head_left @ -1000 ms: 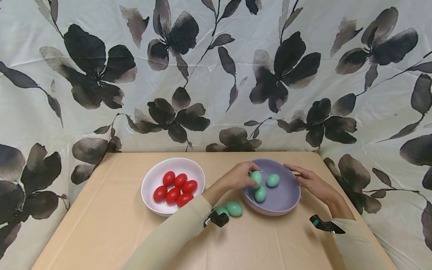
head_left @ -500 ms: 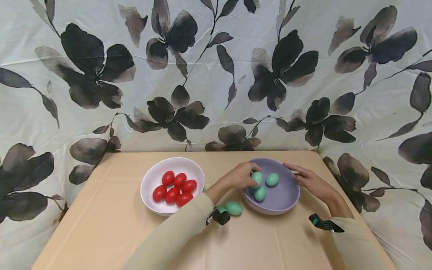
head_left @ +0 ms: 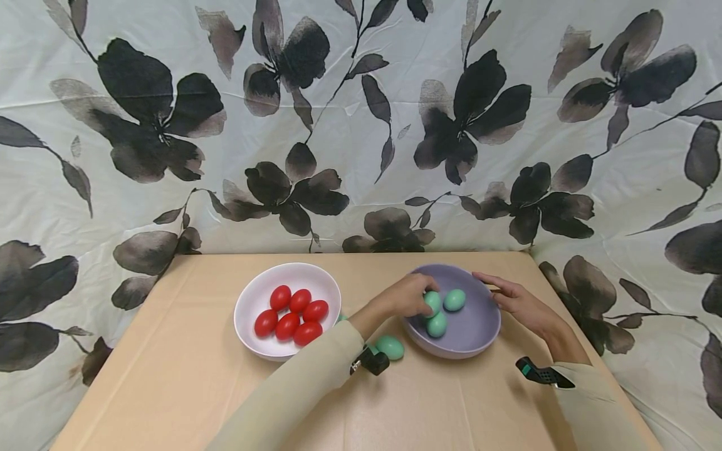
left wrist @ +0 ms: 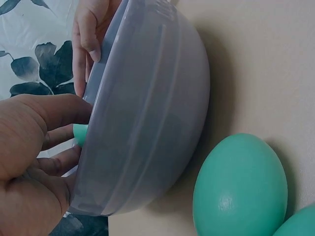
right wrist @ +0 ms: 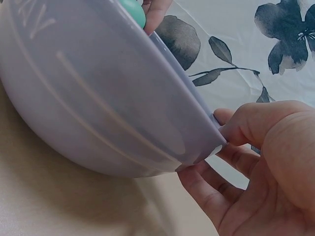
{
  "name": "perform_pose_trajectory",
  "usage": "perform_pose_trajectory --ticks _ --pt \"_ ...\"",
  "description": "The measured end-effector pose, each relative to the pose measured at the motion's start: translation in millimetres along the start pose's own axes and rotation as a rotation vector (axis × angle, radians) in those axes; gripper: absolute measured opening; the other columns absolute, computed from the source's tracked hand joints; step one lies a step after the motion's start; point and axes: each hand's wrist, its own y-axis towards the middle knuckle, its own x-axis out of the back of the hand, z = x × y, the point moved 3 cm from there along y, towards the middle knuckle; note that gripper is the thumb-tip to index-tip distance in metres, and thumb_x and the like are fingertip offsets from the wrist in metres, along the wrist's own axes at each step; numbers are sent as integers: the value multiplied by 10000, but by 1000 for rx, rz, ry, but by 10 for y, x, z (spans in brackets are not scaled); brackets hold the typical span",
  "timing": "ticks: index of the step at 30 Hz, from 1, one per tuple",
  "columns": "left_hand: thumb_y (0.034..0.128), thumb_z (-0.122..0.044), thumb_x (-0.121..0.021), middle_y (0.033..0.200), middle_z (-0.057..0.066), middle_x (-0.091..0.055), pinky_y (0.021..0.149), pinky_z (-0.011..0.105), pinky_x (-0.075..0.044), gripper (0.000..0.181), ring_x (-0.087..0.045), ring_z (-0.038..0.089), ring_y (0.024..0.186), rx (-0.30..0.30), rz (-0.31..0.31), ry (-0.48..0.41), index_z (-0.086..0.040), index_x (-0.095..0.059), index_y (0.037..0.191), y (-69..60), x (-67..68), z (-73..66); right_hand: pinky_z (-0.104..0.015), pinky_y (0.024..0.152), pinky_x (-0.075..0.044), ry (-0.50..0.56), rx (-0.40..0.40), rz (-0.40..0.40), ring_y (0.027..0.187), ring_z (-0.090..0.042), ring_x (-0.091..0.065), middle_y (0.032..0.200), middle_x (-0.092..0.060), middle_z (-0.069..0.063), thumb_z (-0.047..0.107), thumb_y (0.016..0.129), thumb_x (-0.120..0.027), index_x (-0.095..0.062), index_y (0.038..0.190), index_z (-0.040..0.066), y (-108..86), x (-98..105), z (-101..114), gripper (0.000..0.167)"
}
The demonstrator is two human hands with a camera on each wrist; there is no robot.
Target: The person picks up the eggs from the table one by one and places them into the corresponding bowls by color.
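In the head view, my left hand point(head_left: 407, 297) reaches over the near-left rim of the purple bowl point(head_left: 476, 329) and holds a green egg point(head_left: 432, 303) inside it. Two other green eggs lie in that bowl, one point(head_left: 437, 326) just below the held egg and another point(head_left: 454, 300) to its right. My right hand point(head_left: 524, 308) grips the bowl's right rim. The right wrist view shows its thumb at the rim and fingers point(right wrist: 209, 189) against the outer wall. From the left wrist, the bowl's wall hides most of the held egg point(left wrist: 80, 134).
A pale pink bowl point(head_left: 245, 335) with several red eggs point(head_left: 287, 326) stands to the left. Between the bowls, green eggs point(head_left: 390, 347) lie on the tan table point(head_left: 417, 407), partly hidden by the left forearm. A floral cloth point(head_left: 372, 144) hangs behind.
My left hand has shifted slightly right and lower in the purple bowl with the green egg, and the egg below it has moved slightly right. The right hand stays at the rim.
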Motion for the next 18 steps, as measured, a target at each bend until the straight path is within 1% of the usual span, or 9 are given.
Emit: perform_pose_trajectory --ticks 6,14,18 --pt "834 -85 -803 1248 71 -699 1001 188 -458 505 -623 132 1151 -4 9 23 -28 -647 1311 26 -36 3 -88 979 -368 -2 1 0 1474 -401 -284 1625 -357 -117 50 1046 -431 -422 1554 139 -7 -3 7 516" --pt "834 -95 -811 1213 41 -696 978 188 -458 490 -607 114 1113 15 29 69 -42 -652 1294 27 -57 -20 -71 983 -345 -1 -2 -4 1506 -395 -224 1629 -352 -106 82 1057 -443 -431 1551 150 -2 -5 12 499" --pt "833 -91 -805 1195 30 -689 965 195 -459 473 -592 114 1093 24 48 94 -51 -656 1279 24 -61 -37 -81 975 -359 -6 -12 -4 1498 -405 -247 1630 -349 -107 72 1052 -438 -429 1552 157 -5 -7 11 508"
